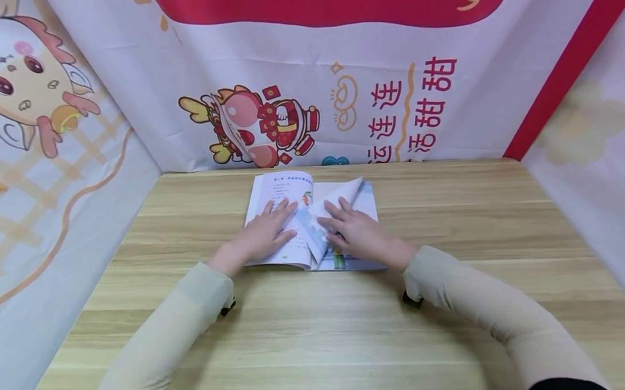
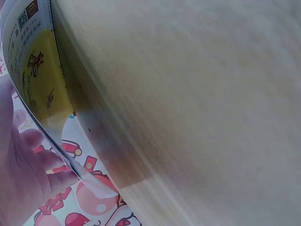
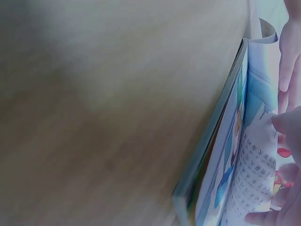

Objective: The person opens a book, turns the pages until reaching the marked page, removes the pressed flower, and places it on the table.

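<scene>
Left hand point(image 1: 264, 234) flat on left page of open book point(image 1: 271, 196), fingers straight. Right hand point(image 1: 357, 233) pressing down a half-turned page point(image 1: 338, 197), fingers extended. Book lying mid-surface point(image 1: 448, 224), near backdrop.

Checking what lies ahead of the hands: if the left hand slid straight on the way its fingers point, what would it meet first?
Probably the folded-over page: the left hand lies flat on the open book, pointing up-right toward it, though depth is unclear.
</scene>
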Demonstrator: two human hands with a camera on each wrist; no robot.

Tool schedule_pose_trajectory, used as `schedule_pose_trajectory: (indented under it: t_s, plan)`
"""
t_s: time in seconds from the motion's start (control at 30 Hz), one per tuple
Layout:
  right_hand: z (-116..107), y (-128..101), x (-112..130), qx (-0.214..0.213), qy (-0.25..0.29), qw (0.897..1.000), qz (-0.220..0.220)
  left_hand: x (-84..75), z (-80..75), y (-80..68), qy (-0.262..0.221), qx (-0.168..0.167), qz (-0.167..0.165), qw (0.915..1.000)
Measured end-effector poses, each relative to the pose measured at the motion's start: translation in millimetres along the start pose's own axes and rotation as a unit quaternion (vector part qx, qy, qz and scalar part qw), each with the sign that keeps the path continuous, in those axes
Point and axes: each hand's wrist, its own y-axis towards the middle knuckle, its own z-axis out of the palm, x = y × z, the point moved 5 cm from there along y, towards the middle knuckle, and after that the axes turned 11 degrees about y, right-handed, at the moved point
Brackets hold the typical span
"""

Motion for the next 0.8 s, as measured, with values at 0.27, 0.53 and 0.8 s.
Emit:
schedule_pose_trajectory:
  t_s: [0.27,0.53,0.8]
  plan:
    - [8.5,11.5,10.4,0.005,0.044,0.998,0.033,-3.9,-1.2,2.1,0.009,-0.016,0.015,0.9997]
    - [14.8,16.3,23.4,0.023,0.032,0.999,-0.009,-5.9,-0.9,3.1,0.007,-0.026,0.015,0.9995]
    - [16.8,19.7,33.1,0.018,0.032,0.998,-0.042,-5.3,0.6,4.9,0.018,-0.027,0.017,0.9993]
